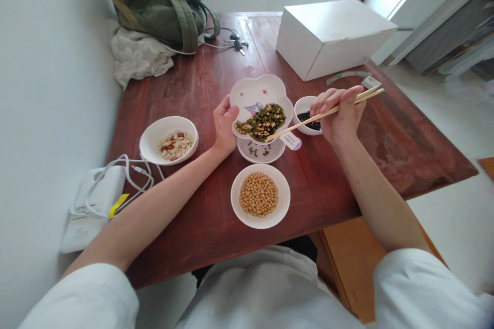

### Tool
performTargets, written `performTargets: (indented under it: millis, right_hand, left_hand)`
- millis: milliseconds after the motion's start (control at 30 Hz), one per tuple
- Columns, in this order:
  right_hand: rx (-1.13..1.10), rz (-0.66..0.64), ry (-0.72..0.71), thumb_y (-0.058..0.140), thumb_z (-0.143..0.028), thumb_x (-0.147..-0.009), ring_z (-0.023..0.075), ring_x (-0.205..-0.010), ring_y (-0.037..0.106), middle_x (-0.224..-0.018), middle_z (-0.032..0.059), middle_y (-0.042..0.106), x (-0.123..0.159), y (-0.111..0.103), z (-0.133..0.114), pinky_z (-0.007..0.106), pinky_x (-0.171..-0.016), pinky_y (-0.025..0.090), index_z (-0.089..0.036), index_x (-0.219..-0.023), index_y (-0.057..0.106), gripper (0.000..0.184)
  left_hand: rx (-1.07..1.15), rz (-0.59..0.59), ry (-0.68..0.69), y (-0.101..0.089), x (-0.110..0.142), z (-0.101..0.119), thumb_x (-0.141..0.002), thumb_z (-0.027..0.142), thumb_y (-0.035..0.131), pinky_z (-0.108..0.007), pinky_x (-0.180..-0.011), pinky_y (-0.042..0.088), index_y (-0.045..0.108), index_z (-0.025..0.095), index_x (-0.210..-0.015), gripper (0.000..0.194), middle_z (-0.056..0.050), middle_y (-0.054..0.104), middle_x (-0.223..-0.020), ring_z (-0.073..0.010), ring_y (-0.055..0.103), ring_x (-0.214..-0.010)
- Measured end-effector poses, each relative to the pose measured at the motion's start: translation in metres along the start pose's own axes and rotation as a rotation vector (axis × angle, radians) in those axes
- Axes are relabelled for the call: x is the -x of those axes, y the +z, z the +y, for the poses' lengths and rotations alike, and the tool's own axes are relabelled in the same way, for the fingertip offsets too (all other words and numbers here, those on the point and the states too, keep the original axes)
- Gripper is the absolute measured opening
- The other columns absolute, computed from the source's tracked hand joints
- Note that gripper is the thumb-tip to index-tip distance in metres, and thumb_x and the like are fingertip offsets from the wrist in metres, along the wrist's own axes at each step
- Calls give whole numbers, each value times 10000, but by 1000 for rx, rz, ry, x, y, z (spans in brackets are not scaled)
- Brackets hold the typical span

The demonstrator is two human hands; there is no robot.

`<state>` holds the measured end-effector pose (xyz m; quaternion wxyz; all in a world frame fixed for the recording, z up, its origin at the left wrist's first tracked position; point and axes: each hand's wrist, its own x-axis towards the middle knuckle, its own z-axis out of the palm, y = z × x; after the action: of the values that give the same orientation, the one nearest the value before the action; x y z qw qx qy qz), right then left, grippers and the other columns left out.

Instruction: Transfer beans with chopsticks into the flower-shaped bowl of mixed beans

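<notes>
My left hand (226, 122) grips the left rim of a scalloped white plate with a lilac edge (247, 90), tilted toward me. Green beans mixed with tan and dark ones (266, 121) are heaped at its lower side. In my right hand (341, 113) is a pair of chopsticks (320, 115), the tips touching the plate's lower edge by the beans. Under the plate, partly covered, a small white bowl (261, 158) has a few green beans in it. Closer to me stands a white bowl of soybeans (258, 195). Beside my right hand is a bowl of black beans (309, 121).
At left are a bowl of peanuts (175, 146), a white power bank (92, 205) and its cable. A green bag (154, 5), a patterned cloth (141, 54) and keys (237, 43) lie farther back. A white box (332, 36) stands at the back right.
</notes>
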<state>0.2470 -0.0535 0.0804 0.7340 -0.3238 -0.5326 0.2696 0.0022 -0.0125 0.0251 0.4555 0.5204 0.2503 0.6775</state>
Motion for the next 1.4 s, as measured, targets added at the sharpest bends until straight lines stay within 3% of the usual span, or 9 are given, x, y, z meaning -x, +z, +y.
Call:
performTargets:
  millis: [300,467,600,833,1100,1400]
  right_hand:
    - [-26,66,-18,684,-794,-985,176,-443,643,-444,-21,499,-2,2,2,346,-492,591,-255,-473,562,754]
    - [-25,44,-14,686,-773,-996,164,-406,598,-451,-12,538,0,3,0,342,-468,572,-253,-490,628,728]
    - [12,5,-15,685,-759,-1003,178,-446,647,-468,11,580,4,1,0,332,-447,541,-247,-519,693,705]
    - [88,-89,19,655,-725,-1043,133,-431,598,-538,28,667,10,-2,-4,287,-361,333,-222,-602,796,684]
    - [60,-124,16,751,-683,-1002,133,-480,634,-631,22,758,15,-5,-3,281,-402,418,-254,-711,859,530]
    - [101,-122,48,764,-760,-946,152,-528,670,-588,11,710,14,-11,2,269,-423,439,-237,-598,761,628]
  left_hand:
    - [7,0,3,0,0,2,-888,766,794,-283,-573,403,692,218,-816,562,6,560,-715,-141,434,-614]
    - [-6,6,-2,1,0,6,-874,782,797,-287,-569,404,686,218,-799,579,6,565,-705,-142,428,-610]
    - [-20,5,8,2,1,8,-881,778,792,-292,-568,406,656,219,-761,588,6,560,-692,-146,430,-615]
    - [-13,-1,21,1,1,7,-906,751,787,-276,-563,416,657,215,-777,567,10,561,-696,-138,448,-610]
    - [-23,-4,44,2,1,6,-912,779,774,-279,-555,426,649,216,-786,590,9,554,-695,-140,468,-603]
    - [-51,3,20,1,1,6,-890,801,762,-301,-566,424,661,225,-798,593,2,561,-703,-154,465,-616]
